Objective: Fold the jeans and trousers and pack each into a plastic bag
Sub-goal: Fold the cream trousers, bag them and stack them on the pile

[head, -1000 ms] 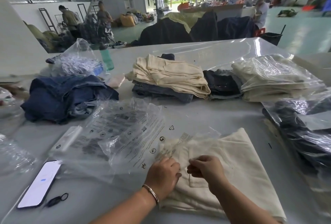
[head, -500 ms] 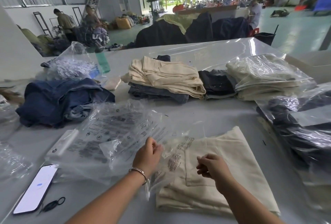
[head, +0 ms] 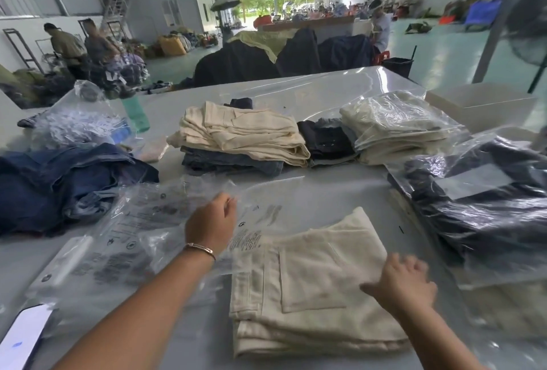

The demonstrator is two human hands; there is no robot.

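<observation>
Here the left hand [head: 211, 226] pinches the plastic bag [head: 263, 204] aloft while the right hand's [head: 404, 282] loose, ungripping fingers rest on the folded cream trousers [head: 313, 286]; the thin film may slip free.

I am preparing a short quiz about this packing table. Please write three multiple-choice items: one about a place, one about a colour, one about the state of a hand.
1. Where does the phone lie?
A. at the near left edge of the table
B. on the cream stack
C. beside the white tub

2. What colour are the folded trousers nearest the person?
A. black
B. cream
C. dark blue

3. What does the left hand do?
A. lies flat on the table
B. holds the phone
C. pinches a clear plastic bag

Answers:
1 A, the phone shows at the lower left corner.
2 B, the folded trousers are cream.
3 C, the left hand pinches the plastic bag at its edge, while the right hand rests on the trousers.
</observation>
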